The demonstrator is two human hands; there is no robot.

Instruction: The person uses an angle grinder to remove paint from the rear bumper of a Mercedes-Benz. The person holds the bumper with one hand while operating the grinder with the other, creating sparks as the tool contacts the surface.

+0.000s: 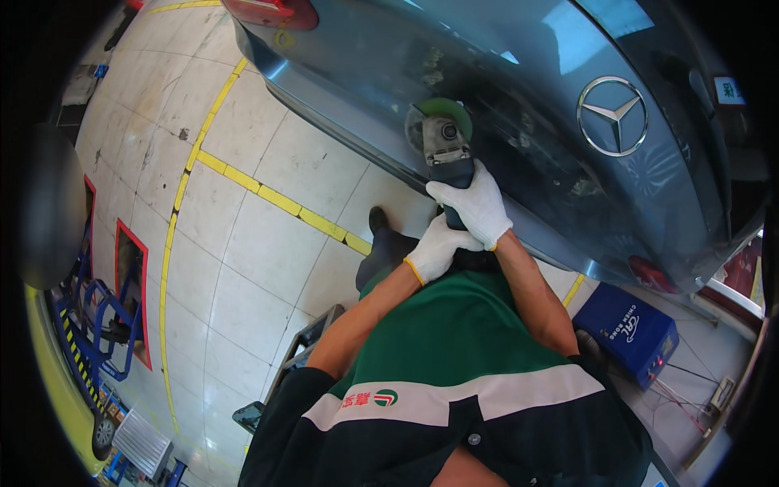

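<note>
Both my hands wear white knit gloves and are closed round an angle grinder (449, 154) with a green disc (448, 114). My right hand (477, 207) grips the body just behind the metal gear head. Lower down, nearer my belly, my left hand (442, 246) wraps the rear end, which is mostly hidden by the gloves. The disc is over or against the grey-blue rear panel of a car (519, 154); whether it touches cannot be told. Dull, scuffed patches with pale bare spots mark the paint around it. A round chrome emblem (613, 116) sits on the panel to the right.
A tail light (276, 12) is at the upper left, another (652, 274) at the right. Beside my right arm stands a blue box-shaped machine (625, 333) with cables. Yellow lines (268, 195) cross the pale tiled floor. A blue metal frame (109, 333) stands far left.
</note>
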